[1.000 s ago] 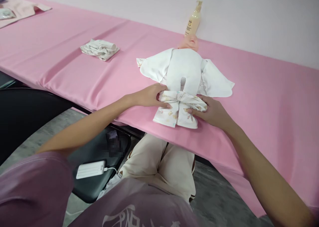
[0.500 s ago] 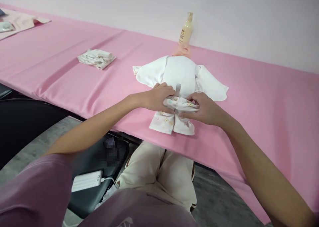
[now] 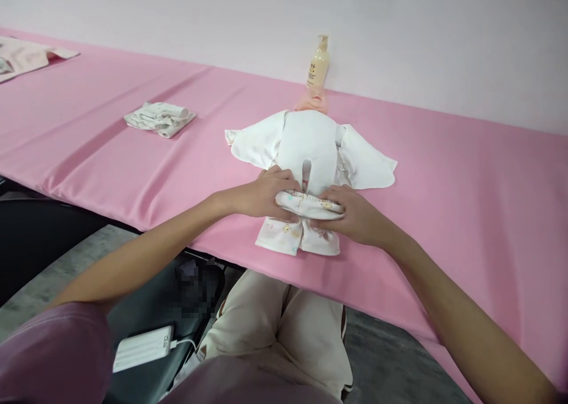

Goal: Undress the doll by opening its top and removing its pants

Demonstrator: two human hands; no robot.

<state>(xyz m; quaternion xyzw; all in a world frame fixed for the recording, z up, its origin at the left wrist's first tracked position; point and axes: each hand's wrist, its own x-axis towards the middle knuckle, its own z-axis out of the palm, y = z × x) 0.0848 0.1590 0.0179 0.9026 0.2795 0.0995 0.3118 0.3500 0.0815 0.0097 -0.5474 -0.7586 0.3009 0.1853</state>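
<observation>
A baby doll (image 3: 313,100) lies on its back on the pink table (image 3: 465,173), wrapped in a white garment (image 3: 310,146) with its sleeves spread to both sides. Small printed trousers (image 3: 297,238) cover the doll's legs near the table's front edge. My left hand (image 3: 266,194) grips the bunched waistband (image 3: 309,204) on the left. At the waistband's right side my right hand (image 3: 357,217) is closed on it. Both sets of fingers curl round the fabric.
A lotion pump bottle (image 3: 318,64) stands behind the doll at the wall. A folded printed cloth (image 3: 160,118) lies to the left, another pale cloth (image 3: 26,58) at the far left. Below the table are my legs, a black chair and a white power bank (image 3: 142,348).
Both hands have bunched the trousers' waistband and drawn it up the doll's legs toward the white garment. The view has shifted slightly.
</observation>
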